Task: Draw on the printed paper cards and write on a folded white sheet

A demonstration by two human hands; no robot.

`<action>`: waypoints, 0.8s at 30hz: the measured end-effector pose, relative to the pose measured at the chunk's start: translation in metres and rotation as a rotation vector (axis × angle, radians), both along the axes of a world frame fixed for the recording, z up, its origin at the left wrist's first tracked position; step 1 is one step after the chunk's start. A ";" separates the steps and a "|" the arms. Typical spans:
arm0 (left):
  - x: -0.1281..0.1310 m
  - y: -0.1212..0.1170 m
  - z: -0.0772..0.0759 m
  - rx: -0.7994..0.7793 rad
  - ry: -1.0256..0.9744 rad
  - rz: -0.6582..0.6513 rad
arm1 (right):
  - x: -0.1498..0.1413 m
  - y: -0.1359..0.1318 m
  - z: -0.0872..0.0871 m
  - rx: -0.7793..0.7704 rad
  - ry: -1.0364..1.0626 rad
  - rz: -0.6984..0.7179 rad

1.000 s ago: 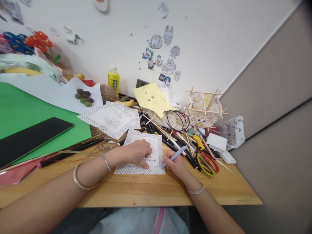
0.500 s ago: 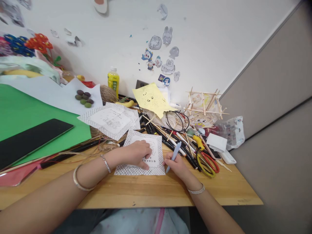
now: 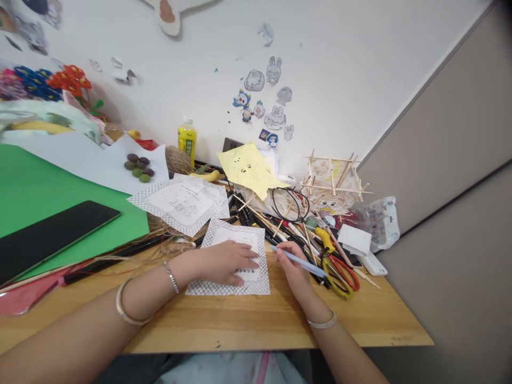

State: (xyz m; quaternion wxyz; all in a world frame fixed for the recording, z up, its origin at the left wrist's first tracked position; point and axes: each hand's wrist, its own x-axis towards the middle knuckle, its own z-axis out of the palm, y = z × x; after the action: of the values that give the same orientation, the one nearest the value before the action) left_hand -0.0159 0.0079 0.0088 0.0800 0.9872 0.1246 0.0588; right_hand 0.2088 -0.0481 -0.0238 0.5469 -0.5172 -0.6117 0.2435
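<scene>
My left hand [image 3: 229,262] lies flat with its fingers spread on a white sheet of paper [image 3: 256,288]. The sheet has a cross-hatched border and some written characters, and the hand hides much of its middle. Just right of the sheet, my right hand [image 3: 294,269] grips a light blue pen [image 3: 303,262] between thumb and fingers. The pen lies nearly level, one end pointing left toward the paper's right edge, apart from the sheet. A second bordered drawing [image 3: 182,201] rests behind, at the upper left.
Markers and sticks [image 3: 280,226] are heaped behind my right hand, with yellow-and-red-handled scissors [image 3: 340,274] beside them. A yellow paper [image 3: 250,168], a stick frame [image 3: 332,184] and a yellow drink bottle [image 3: 186,141] stand farther back. On the left, a black tablet-like slab [image 3: 60,234] lies on green paper [image 3: 128,226].
My right hand has turned the pen from steeply upright to nearly level. My left hand's fingers have spread flatter on the sheet. The view has tilted up slightly.
</scene>
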 end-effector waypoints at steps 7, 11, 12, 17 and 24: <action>0.000 -0.002 0.000 0.047 0.024 0.043 | -0.004 -0.003 0.003 -0.028 -0.026 -0.025; 0.001 -0.002 -0.002 0.084 0.024 0.076 | -0.006 -0.006 0.009 -0.023 -0.042 -0.047; 0.001 -0.003 -0.002 0.095 0.020 0.088 | -0.006 -0.006 0.009 -0.023 -0.043 -0.044; 0.001 -0.004 0.000 0.126 -0.002 0.123 | -0.009 -0.008 0.005 -0.055 0.011 0.024; -0.002 -0.004 0.005 0.081 0.060 0.107 | -0.015 -0.012 0.000 -0.179 0.030 0.277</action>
State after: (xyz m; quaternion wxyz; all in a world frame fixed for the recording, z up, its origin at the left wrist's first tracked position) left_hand -0.0177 0.0040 0.0135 0.0327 0.9829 0.1771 0.0383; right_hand 0.1942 -0.0604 -0.0234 0.4688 -0.4712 -0.6447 0.3777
